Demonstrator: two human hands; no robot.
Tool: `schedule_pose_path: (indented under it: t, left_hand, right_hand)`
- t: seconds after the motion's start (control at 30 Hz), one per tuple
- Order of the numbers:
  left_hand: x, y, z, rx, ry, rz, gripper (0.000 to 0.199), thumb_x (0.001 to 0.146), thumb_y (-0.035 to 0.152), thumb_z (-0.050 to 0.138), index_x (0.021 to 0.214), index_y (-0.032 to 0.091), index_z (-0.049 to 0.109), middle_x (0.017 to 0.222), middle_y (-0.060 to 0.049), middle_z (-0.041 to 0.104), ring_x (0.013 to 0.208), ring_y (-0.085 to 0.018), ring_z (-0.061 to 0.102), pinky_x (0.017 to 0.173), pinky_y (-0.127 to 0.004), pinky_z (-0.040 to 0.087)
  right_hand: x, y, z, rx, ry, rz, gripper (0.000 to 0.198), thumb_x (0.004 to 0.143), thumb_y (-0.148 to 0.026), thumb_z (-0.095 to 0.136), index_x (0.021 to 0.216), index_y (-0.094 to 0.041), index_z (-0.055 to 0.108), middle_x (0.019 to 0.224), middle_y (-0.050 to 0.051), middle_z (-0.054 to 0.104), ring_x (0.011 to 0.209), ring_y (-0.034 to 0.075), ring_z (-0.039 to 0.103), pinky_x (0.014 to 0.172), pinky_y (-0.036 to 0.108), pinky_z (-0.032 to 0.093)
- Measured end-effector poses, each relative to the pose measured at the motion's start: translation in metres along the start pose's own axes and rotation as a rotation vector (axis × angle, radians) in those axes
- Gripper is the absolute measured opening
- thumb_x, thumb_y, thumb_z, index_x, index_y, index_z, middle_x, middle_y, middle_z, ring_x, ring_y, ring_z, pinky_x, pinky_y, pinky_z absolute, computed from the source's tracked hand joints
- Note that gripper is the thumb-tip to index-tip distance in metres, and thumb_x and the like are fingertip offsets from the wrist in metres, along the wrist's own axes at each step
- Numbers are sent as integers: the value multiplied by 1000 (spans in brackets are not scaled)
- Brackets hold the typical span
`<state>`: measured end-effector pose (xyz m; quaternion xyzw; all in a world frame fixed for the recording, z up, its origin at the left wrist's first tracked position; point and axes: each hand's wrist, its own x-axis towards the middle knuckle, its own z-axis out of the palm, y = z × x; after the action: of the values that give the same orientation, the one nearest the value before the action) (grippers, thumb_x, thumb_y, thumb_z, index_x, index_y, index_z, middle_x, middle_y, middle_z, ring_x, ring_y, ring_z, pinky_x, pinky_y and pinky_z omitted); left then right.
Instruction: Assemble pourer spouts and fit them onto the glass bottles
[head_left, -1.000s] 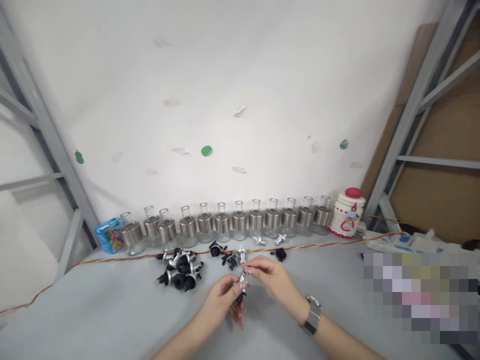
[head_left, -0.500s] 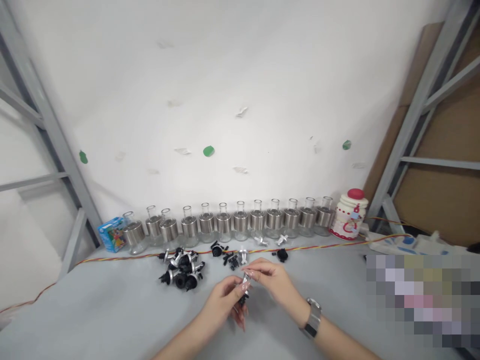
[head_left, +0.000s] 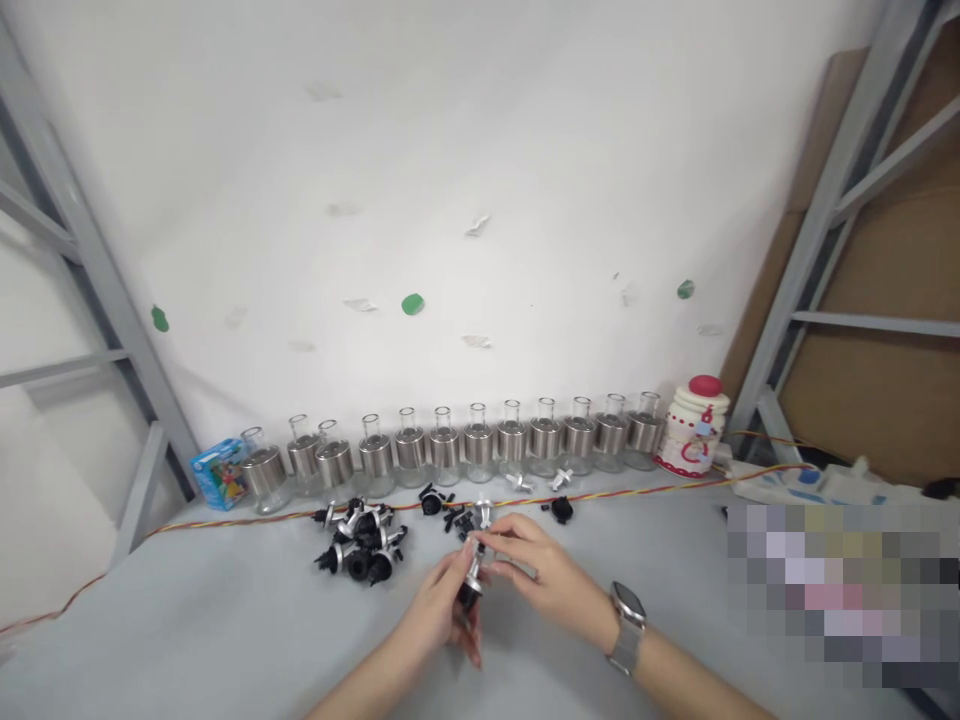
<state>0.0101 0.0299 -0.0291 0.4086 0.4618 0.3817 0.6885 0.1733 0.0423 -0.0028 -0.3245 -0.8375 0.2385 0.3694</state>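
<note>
My left hand point(head_left: 441, 598) grips a silver-and-black bottle pourer point(head_left: 473, 578), black end low and metal spout up. At its upper end, my right hand point(head_left: 551, 580) is closed with thumb and fingertips on the spout; a small dark bit shows there, too small to name. Left of the hands lies a pile of similar silver-and-black pourers point(head_left: 361, 540). Just beyond my fingers are loose small black pieces point(head_left: 454, 518) and a silver pourer part point(head_left: 484, 512). Two more silver parts point(head_left: 561, 480) rest near the bottles, and a black stopper piece point(head_left: 562, 510) lies to the right.
A row of glass bottles with metal bands point(head_left: 478, 440) lines the wall. A blue box point(head_left: 219, 476) stands at the left end, a white jar with red lid point(head_left: 691, 430) at the right. A twisted red-yellow wire point(head_left: 630, 494) crosses the grey table point(head_left: 225, 620).
The pourer has turned in my left hand, so its metal body and black end show more. My right fingers have shifted left at its top. The view has moved slightly.
</note>
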Motion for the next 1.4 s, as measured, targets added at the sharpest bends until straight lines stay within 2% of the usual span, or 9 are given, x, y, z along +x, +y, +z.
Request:
schedule_pose_path:
  t: [0.1,0.27,0.37,0.73,0.87,0.93,1.07,1.2,1.4]
  left_hand:
    - [-6,8,1,-5,43,11,48,62,69,46,67,20,46,35,9,37,29,-10,41,28,-20,36]
    - [-6,14,-4,-24,123,42,45,65,65,46,58,20,44,33,9,33,27,-8,35,28,-18,29]
    - [-4,15,-7,-48,154,56,43,65,61,48,54,19,43,32,9,32,26,-6,30,29,-17,24]
    - [-16,28,-8,-158,245,214,39,71,57,46,63,19,46,40,9,32,32,-5,28,34,-17,21]
    - [-16,35,-18,-161,364,392,38,72,56,45,66,19,46,45,9,31,35,-4,28,35,-17,23]
    - [-14,38,-23,-150,411,475,36,73,54,48,65,19,44,45,10,30,35,-4,27,35,-17,22]
    - [-11,38,-27,-107,465,523,30,70,46,55,64,19,43,44,10,32,35,-4,28,35,-16,23]
    - [-10,35,-26,-80,458,527,30,72,46,54,65,19,42,44,10,35,35,-4,31,35,-17,25]
    - [-7,33,-26,-92,440,505,33,72,50,53,67,20,40,47,10,41,35,-4,34,36,-17,26]
  right_hand:
    - [5,1,-14,-52,82,29,37,83,-27,48,120,-28,47,105,5,53,97,15,51,89,29,40]
    - [10,38,-52,-348,472,266,28,82,-22,41,106,-20,56,92,6,57,78,15,56,70,27,47]
    - [8,61,-66,-460,512,338,24,78,-17,42,90,-15,62,86,8,58,73,17,55,69,30,45]
    - [2,62,-48,-692,378,291,25,76,-9,43,89,-16,63,91,10,58,86,24,48,74,37,34]
    - [17,39,-14,-683,236,121,26,77,-9,46,95,-21,60,94,5,59,88,19,48,78,32,34]
    - [30,26,8,-711,53,-62,26,80,-14,48,102,-22,57,98,4,59,90,18,48,78,31,33]
    - [60,13,40,-820,-142,-282,21,84,-14,44,100,-17,57,100,7,59,90,20,47,74,33,33]
    - [81,21,51,-837,-203,-322,19,83,-12,44,79,-13,62,82,9,62,85,21,48,72,35,33]
    - [83,32,52,-741,-217,-272,19,84,-11,43,77,-13,60,79,10,61,85,20,49,74,34,34]
